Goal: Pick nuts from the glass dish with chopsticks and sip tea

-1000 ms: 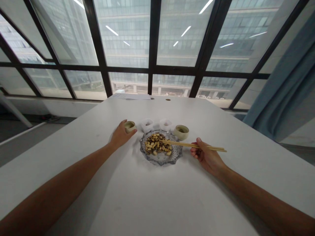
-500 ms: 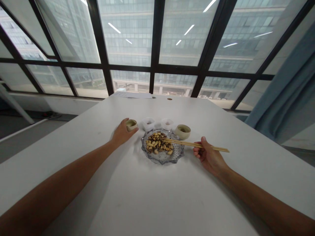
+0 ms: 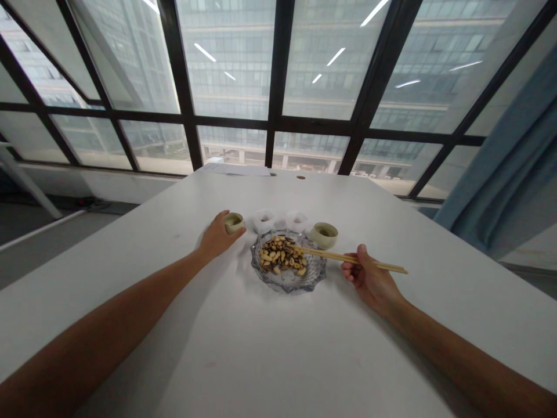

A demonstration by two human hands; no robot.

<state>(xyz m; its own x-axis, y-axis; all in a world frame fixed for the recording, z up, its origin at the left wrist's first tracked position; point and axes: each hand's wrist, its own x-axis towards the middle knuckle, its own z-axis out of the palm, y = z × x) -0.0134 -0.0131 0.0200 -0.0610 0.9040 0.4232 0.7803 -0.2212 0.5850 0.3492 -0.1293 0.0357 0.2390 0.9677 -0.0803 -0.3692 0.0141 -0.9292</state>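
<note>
My left hand [image 3: 220,235] is curled around a small greenish cup [image 3: 235,223] that stands on the white table. In my right hand [image 3: 369,276] is a pair of wooden chopsticks [image 3: 331,254], their tips among the peanuts and seeds [image 3: 281,255]. These lie mostly in the left and back part of a clear glass dish [image 3: 298,283] with a jagged rim. Just behind the dish's right side stands a second greenish cup [image 3: 324,234], touched by neither hand.
Two small white bowls [image 3: 263,219] stand behind the glass dish, with little bits inside. Papers [image 3: 237,169] lie at the table's far edge, before dark-framed windows. A blue curtain [image 3: 500,157] hangs at the right.
The view has shifted very slightly. Both hands keep their holds, and the chopstick tips stay among the peanuts and seeds.
</note>
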